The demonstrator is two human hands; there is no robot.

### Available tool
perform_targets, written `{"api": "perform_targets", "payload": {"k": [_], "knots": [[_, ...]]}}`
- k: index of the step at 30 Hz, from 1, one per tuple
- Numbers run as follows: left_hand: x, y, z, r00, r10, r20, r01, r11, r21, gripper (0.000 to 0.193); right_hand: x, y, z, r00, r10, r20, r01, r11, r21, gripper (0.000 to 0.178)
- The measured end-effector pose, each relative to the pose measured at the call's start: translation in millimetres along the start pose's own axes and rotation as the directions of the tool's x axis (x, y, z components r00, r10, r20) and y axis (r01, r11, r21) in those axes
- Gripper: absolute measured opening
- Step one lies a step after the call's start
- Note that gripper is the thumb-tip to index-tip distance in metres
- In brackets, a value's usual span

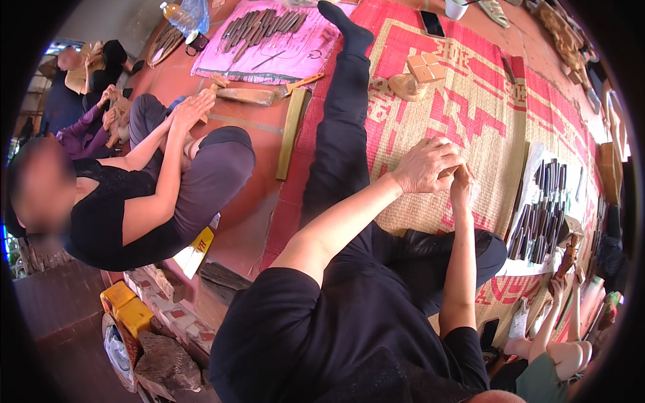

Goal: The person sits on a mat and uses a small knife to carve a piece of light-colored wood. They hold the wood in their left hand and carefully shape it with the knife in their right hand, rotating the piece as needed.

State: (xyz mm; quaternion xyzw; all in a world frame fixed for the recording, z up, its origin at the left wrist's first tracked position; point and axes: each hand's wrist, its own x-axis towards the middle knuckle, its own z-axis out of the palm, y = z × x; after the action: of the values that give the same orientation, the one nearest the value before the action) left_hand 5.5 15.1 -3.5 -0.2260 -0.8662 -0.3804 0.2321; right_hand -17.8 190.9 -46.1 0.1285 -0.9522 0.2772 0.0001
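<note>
My left hand (428, 165) curls, closed, around a small brown piece (446, 173) that looks like wood. My right hand (464, 189) meets it from the right, its fingers closed at the piece's edge. Fingers cover most of the piece, so its shape is hard to make out. Both hands are raised over the patterned woven mat (403, 144), above my bent right leg. Beyond them, light-brown square blocks (426, 68) sit on a round wooden base (406, 88).
My left leg (338, 121) stretches forward. At left sits a co-worker (144, 195) with hands together. Rows of dark-handled tools (537, 215) lie at right, more tools (255, 30) on a pink sheet (309, 50). A mallet (245, 95), wooden strip (291, 134) and phone (432, 24) lie around.
</note>
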Motion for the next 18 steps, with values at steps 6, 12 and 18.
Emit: {"api": "perform_targets", "payload": {"k": [6, 12, 18], "knots": [[0, -5, -4, 1.0, -0.01, -0.02, 0.009, 0.999, -0.046, 0.036, -16, -17, 19, 0.961, -0.166, -0.222, 0.164, 0.986, -0.031, 0.022], [3, -1, -1, 1.0, 0.008, 0.027, -0.007, 1.0, -0.02, 0.037, -1, 54, 38, 0.997, 0.077, 0.03, -0.075, 0.996, -0.057, 0.025], [10, -8, -13, 0.998, -0.044, -0.035, 0.04, 0.995, -0.092, 0.033, -10, -30, 10, 0.989, -0.045, -0.14, 0.037, 0.998, -0.058, 0.037]]}}
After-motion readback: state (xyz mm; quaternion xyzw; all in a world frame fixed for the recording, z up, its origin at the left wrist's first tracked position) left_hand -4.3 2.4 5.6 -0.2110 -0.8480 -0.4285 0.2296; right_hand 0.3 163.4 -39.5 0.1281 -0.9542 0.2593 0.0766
